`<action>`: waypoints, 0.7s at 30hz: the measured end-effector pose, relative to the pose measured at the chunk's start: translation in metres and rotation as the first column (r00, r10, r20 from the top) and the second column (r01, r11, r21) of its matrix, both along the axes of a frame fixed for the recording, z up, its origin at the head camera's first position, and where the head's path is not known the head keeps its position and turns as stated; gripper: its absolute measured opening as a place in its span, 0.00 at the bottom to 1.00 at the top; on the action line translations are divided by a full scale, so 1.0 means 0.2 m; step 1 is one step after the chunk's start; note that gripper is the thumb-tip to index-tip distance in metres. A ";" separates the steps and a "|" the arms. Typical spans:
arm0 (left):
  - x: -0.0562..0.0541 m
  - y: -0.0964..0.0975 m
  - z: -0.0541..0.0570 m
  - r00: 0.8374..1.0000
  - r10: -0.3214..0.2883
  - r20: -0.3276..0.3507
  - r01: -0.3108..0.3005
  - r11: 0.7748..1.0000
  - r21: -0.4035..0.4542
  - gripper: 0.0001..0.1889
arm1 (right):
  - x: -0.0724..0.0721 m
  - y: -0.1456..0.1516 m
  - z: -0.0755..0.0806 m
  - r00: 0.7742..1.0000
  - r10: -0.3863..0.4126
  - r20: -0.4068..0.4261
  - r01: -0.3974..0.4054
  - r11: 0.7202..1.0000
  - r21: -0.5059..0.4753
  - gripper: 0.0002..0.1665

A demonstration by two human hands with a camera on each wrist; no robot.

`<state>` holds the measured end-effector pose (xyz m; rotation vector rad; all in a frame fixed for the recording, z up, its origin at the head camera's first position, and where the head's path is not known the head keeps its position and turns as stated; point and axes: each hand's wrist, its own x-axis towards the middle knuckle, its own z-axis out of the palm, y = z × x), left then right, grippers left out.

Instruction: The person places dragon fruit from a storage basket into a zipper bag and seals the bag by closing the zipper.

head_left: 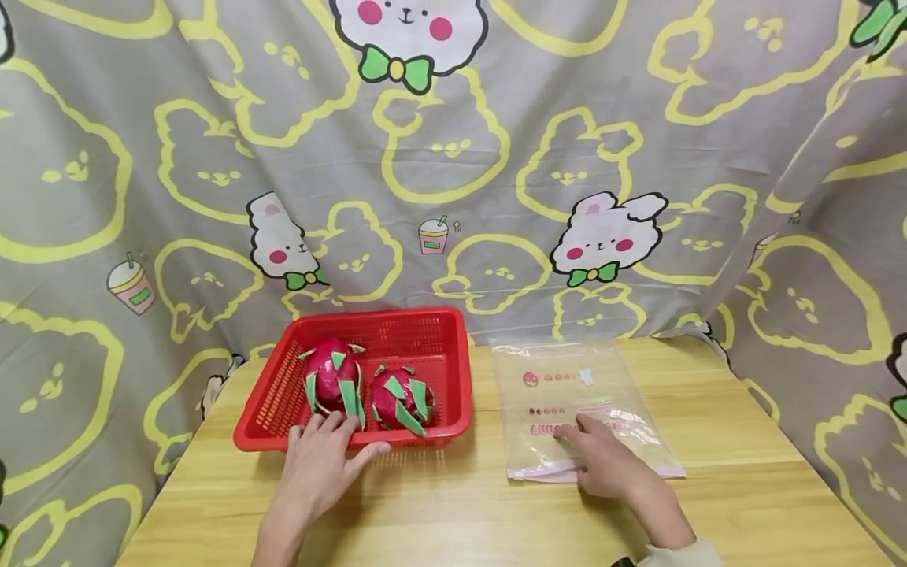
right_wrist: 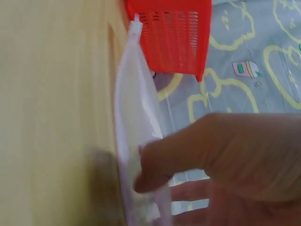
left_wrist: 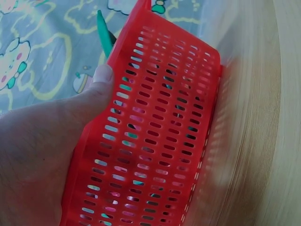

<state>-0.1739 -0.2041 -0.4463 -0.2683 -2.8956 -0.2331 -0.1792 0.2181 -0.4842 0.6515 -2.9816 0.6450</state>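
Note:
In the head view a red plastic basket [head_left: 464, 378] holds two dragon fruits, a taller one [head_left: 329, 374] on the left and a rounder one [head_left: 393, 402] on the right. My left hand [head_left: 319, 465] grips the basket's front rim, fingers bent over it near the left fruit. The left wrist view shows the thumb [left_wrist: 101, 77] along the rim; the other fingers are hidden. A clear zip bag [head_left: 520, 394] with pink print lies flat to the right. My right hand [head_left: 612, 461] rests on its near edge, fingers spread, thumb by the pink zip.
The wooden table [head_left: 453, 520] extends in front of the basket and bag. A grey curtain [head_left: 489, 197] with yellow cartoon outlines hangs behind and at both sides. A slotted basket wall [left_wrist: 150, 117] faces the left wrist camera.

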 end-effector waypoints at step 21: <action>-0.01 0.00 0.00 1.000 0.017 0.023 -0.017 1.000 0.003 0.41 | -0.07 -0.13 0.02 0.862 -0.088 -0.499 -0.015 0.980 -0.198 0.26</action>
